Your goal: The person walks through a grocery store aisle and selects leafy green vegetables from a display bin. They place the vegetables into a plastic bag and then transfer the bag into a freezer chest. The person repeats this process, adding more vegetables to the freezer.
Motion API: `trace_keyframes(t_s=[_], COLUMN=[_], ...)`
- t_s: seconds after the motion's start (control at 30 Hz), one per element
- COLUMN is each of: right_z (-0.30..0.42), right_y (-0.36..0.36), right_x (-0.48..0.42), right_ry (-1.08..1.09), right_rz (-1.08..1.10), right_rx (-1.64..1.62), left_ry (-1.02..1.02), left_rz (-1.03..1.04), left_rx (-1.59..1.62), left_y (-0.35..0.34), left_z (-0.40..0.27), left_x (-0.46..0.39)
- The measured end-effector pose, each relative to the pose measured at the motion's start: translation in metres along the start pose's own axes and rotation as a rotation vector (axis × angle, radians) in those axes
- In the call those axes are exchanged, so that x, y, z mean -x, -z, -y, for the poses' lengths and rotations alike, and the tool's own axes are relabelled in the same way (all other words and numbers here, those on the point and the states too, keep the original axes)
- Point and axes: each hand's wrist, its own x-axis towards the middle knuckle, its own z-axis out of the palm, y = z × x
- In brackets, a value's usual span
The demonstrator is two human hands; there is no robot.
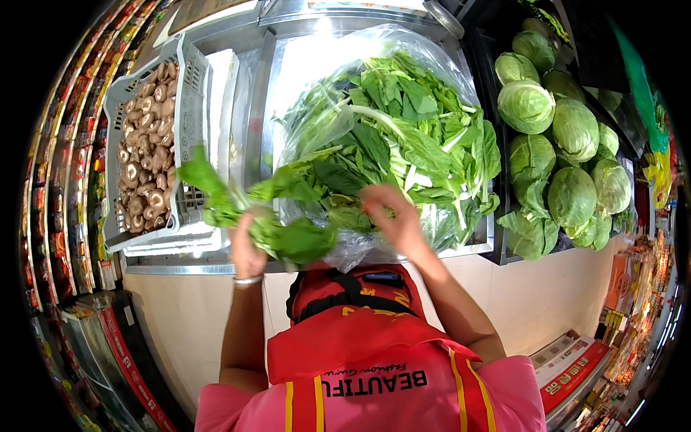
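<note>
My left hand is closed around a bunch of leafy greens, held over the front edge of the metal counter. The leaves are blurred and spread out to both sides of the fist. Before me, a big heap of loose leafy greens with pale stalks lies on and partly inside a clear plastic bag. Over the front of that heap is my right hand, blurred, its fingers bent. Whether its fingertips touch a leaf I cannot tell.
At left stands a grey plastic crate of brown mushrooms, beside a white foam box. Several green cabbages fill a black bin on the right. Packed shop shelves line the far left.
</note>
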Motion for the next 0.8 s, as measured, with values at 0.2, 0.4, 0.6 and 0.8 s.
trace_keyframes(t_s=[0.2,0.4,0.6,0.8], right_z=[-0.077,-0.101,-0.024,-0.073], right_y=[0.048,0.114,0.119,0.090], right_x=[-0.015,-0.020,-0.024,0.011], right_ry=[-0.013,-0.283,-0.253,-0.411], right_rz=[-0.230,-0.524,-0.526,-0.298], right_rx=[0.590,0.284,-0.445,0.156], left_ry=[0.224,0.114,-0.404,-0.902], left_rz=[0.541,0.584,1.217,1.167], left_rx=[0.549,-0.781,-1.498,-1.455], left_y=[0.003,-0.013,-0.093,-0.063], left_z=[-0.064,-0.025,0.057,0.057], left_x=[-0.019,-0.004,-0.001,0.011])
